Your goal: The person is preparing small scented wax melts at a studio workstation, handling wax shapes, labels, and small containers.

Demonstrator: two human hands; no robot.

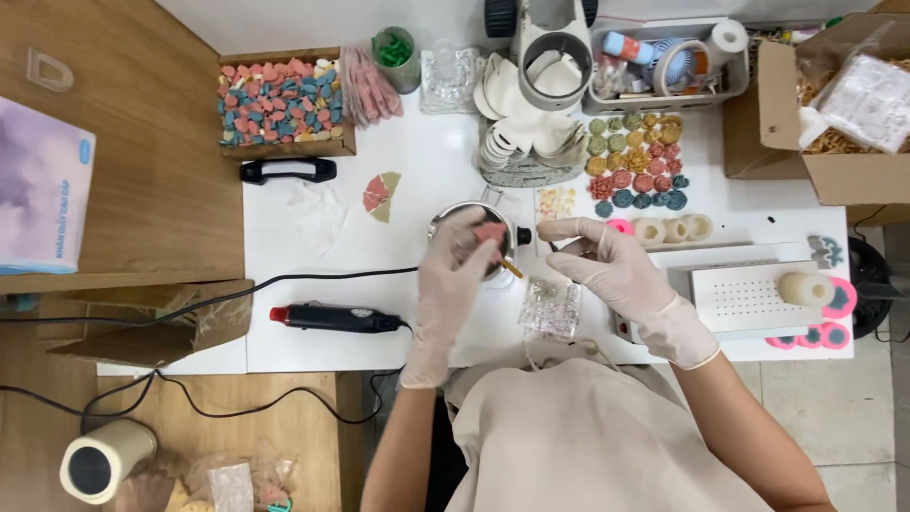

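Far left, one pale booklet [40, 190] lies on the wooden desk [161, 142], and near the bottom corner stands one roll of paper [102, 460]. On the white table [322, 351], at the far side, sits one cardboard box of pink and blue pieces [282, 102], too many to count, with one black handle [287, 171] just in front of it. Nearer lies one black heat gun [334, 318], red at its tip, its cable trailing off left.

Now the middle: one small metal pot [455, 216] sits on the table, and the left hand [453, 280], in a pale glove, hovers right over it, fingers closed in a pinch on one pink piece [490, 231]. A thin wooden stick [513, 269] pokes out beside that hand. The right hand [607, 265], gloved too, comes in from the right, thumb and forefinger pressed together near the pot's handle end; what they nip is too small to tell. Just near the hands lies one clear plastic packet [550, 305].

Farther back, a stack of white moulds [526, 142]. Right of it, rows of coloured round discs [637, 161], green, yellow, pink and blue, about two dozen. Three cream rings [673, 228] line up beside them. One white perforated box [744, 299] carries one cream candle [804, 288]. Far right, one open carton [834, 123].
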